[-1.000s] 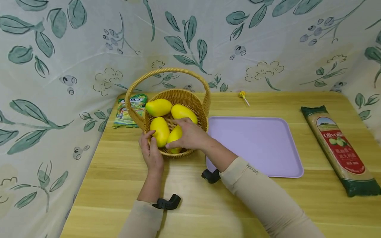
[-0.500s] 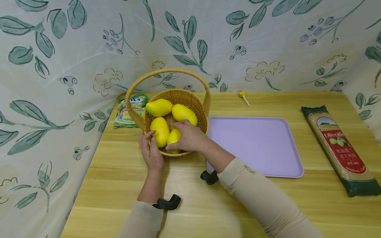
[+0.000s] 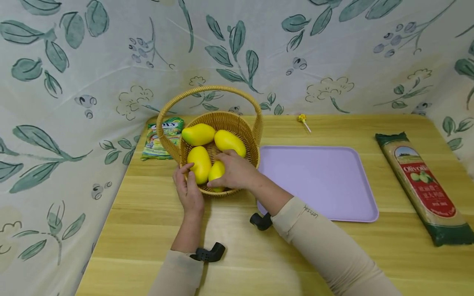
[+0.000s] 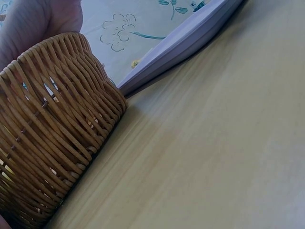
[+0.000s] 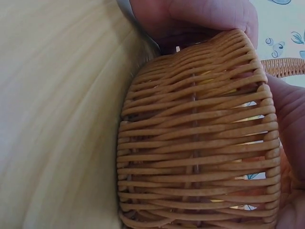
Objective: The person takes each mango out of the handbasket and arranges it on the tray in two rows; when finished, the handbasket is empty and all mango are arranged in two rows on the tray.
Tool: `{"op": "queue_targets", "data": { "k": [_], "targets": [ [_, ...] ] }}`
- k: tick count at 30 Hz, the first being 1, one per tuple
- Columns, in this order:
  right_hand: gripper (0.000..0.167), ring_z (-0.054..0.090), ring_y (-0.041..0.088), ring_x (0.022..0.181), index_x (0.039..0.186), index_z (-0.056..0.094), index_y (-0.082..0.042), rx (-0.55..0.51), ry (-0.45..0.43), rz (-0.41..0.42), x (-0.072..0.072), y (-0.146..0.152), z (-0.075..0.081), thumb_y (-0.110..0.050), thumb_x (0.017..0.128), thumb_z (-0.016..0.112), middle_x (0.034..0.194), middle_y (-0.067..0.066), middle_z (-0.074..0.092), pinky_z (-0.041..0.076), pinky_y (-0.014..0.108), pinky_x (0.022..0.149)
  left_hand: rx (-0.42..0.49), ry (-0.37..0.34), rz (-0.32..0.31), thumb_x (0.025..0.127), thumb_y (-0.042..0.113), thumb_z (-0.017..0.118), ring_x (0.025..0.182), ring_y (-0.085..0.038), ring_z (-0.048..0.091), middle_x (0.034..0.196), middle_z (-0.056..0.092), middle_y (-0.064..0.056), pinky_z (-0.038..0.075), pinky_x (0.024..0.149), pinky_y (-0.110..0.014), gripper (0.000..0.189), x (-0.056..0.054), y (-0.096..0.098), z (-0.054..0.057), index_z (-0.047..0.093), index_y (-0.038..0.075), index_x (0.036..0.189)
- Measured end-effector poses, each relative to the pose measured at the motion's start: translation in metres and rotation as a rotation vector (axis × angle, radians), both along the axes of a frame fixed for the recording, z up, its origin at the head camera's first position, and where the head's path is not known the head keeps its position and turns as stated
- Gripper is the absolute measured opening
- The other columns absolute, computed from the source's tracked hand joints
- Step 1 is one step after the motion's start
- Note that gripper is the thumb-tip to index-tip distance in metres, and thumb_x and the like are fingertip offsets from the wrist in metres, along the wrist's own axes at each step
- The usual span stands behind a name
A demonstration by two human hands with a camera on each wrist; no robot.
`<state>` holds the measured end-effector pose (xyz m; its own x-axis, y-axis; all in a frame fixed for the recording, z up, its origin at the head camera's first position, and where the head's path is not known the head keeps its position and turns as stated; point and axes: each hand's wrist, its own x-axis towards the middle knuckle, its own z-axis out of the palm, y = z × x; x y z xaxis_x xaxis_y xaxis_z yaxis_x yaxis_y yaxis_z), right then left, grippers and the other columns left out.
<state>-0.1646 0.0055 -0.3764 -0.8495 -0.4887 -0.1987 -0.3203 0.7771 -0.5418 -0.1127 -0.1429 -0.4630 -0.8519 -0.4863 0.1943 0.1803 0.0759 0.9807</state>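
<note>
Several yellow mangoes lie in a round wicker basket (image 3: 240, 123) with a tall arched handle, at the table's back left in the head view. My right hand (image 3: 238, 172) reaches over the basket's front right side and grips the front mango (image 3: 216, 170), partly covering it. At the front left rim, my left hand (image 3: 189, 193) holds the basket, a finger bent over the edge beside another mango (image 3: 199, 164). Two more mangoes, one with a greenish tip (image 3: 198, 135), lie behind. Both wrist views are largely filled by the basket's woven side (image 4: 52, 124), standing on the table.
A lilac tray (image 3: 314, 181) lies right of the basket, partly behind my right forearm. A green candy bag (image 3: 159, 142) sits behind the basket's left side. Farther off are a yellow lollipop (image 3: 302, 119) at the back edge and a long spaghetti pack (image 3: 424, 185) at right.
My right hand has shifted very slightly over the front mango, its fingers lower on it. The left hand, the basket and the other mangoes have stayed in place.
</note>
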Motion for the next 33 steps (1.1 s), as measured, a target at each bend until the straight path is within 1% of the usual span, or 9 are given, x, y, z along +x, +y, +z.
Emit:
{"op": "queue_targets", "data": {
  "k": [8, 15, 19, 23, 27, 30, 33],
  "targets": [
    [0.091, 0.043, 0.032, 0.146, 0.151, 0.049, -0.010, -0.028, -0.031, -0.017, -0.001, 0.001, 0.002, -0.053, 0.079, 0.083, 0.159, 0.017, 0.041, 0.040, 0.049, 0.118, 0.002, -0.008, -0.005, 0.104, 0.013, 0.041, 0.157, -0.030, 0.014, 0.161, 0.029, -0.013, 0.013, 0.128, -0.052, 0.028, 0.000, 0.000, -0.001, 0.058, 0.000, 0.122],
    [0.089, 0.040, 0.032, 0.147, 0.150, 0.049, -0.010, -0.046, -0.030, -0.021, 0.000, 0.001, 0.005, -0.052, 0.080, 0.083, 0.159, 0.016, 0.041, 0.039, 0.049, 0.118, 0.010, 0.004, 0.001, 0.103, 0.013, 0.042, 0.157, -0.031, 0.013, 0.161, 0.030, -0.014, 0.012, 0.128, -0.053, 0.027, 0.000, 0.000, -0.001, 0.058, -0.001, 0.120],
    [0.088, 0.041, 0.032, 0.147, 0.150, 0.050, -0.011, -0.071, -0.024, -0.027, 0.002, 0.004, 0.010, -0.053, 0.080, 0.082, 0.160, 0.015, 0.041, 0.041, 0.051, 0.117, 0.013, 0.009, 0.000, 0.103, 0.012, 0.042, 0.157, -0.031, 0.013, 0.161, 0.030, -0.015, 0.012, 0.128, -0.053, 0.027, 0.000, 0.000, -0.002, 0.058, -0.002, 0.120],
    [0.086, 0.042, 0.034, 0.146, 0.150, 0.050, -0.015, -0.124, -0.015, -0.054, 0.005, 0.010, 0.019, -0.054, 0.080, 0.082, 0.161, 0.016, 0.038, 0.043, 0.054, 0.114, 0.007, 0.005, 0.003, 0.103, 0.012, 0.041, 0.157, -0.030, 0.013, 0.161, 0.030, -0.014, 0.014, 0.128, -0.052, 0.027, 0.000, 0.000, -0.002, 0.058, -0.001, 0.121],
    [0.087, 0.041, 0.035, 0.146, 0.151, 0.049, -0.019, -0.199, -0.010, -0.105, 0.010, 0.021, 0.030, -0.054, 0.079, 0.081, 0.163, 0.016, 0.035, 0.045, 0.058, 0.110, -0.004, -0.001, 0.011, 0.103, 0.011, 0.041, 0.157, -0.030, 0.014, 0.161, 0.030, -0.013, 0.012, 0.128, -0.052, 0.027, -0.001, -0.001, -0.003, 0.059, 0.000, 0.121],
    [0.087, 0.043, 0.033, 0.144, 0.152, 0.047, -0.023, -0.249, -0.009, -0.133, 0.016, 0.031, 0.035, -0.055, 0.079, 0.081, 0.162, 0.012, 0.037, 0.046, 0.058, 0.107, -0.010, -0.001, 0.018, 0.103, 0.011, 0.041, 0.157, -0.030, 0.016, 0.160, 0.031, -0.013, 0.009, 0.128, -0.052, 0.027, 0.000, -0.001, -0.004, 0.059, 0.001, 0.120],
    [0.090, 0.048, 0.031, 0.139, 0.154, 0.044, -0.024, -0.298, 0.005, -0.132, 0.024, 0.043, 0.039, -0.055, 0.078, 0.082, 0.159, 0.009, 0.041, 0.049, 0.057, 0.104, -0.015, 0.011, 0.018, 0.103, 0.011, 0.042, 0.156, -0.031, 0.019, 0.159, 0.032, -0.014, 0.009, 0.128, -0.052, 0.026, 0.000, 0.000, -0.004, 0.059, 0.000, 0.120]
  ]
}}
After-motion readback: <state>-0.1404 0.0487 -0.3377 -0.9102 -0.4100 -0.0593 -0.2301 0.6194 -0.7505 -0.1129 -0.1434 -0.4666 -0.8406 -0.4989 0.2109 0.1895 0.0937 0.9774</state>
